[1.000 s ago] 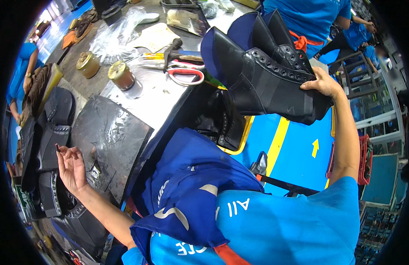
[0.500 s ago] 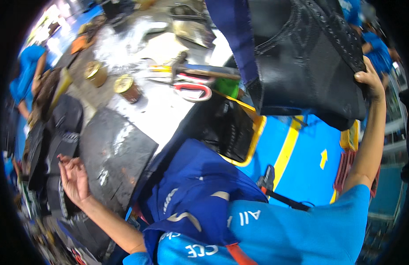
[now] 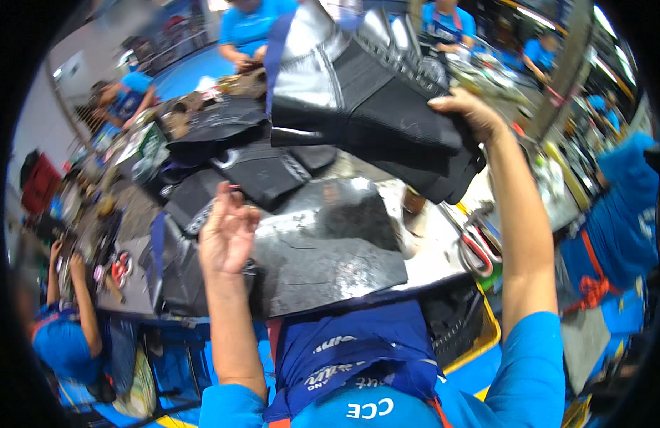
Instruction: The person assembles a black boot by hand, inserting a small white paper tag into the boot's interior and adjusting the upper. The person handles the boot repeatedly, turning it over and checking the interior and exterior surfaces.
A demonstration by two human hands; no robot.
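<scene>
My right hand (image 3: 476, 118) grips a stack of black leather boot uppers (image 3: 387, 107) by one end, thumb on top. The stack hangs in the air above the bench, with eyelet rows and a dark blue lining showing. My left hand (image 3: 231, 232) is raised beside a worn dark mat (image 3: 323, 274), palm up, fingers loosely bent and apart. A small red spot shows at its fingertips, too small to make out. Nearest to that hand, more black uppers (image 3: 262, 175) lie in overlapping piles on the bench.
Red-handled scissors (image 3: 476, 250) lie at the bench's right side. Below them stands a yellow-rimmed crate (image 3: 494, 324) holding black pieces. Co-workers in blue sit around, one close at the right (image 3: 612, 228) and another at the lower left (image 3: 69, 349).
My view has swung left, bringing the piles of uppers and several co-workers into sight. The right hand carries the uppers leftward over the bench. My left hand stays raised and loosely bent.
</scene>
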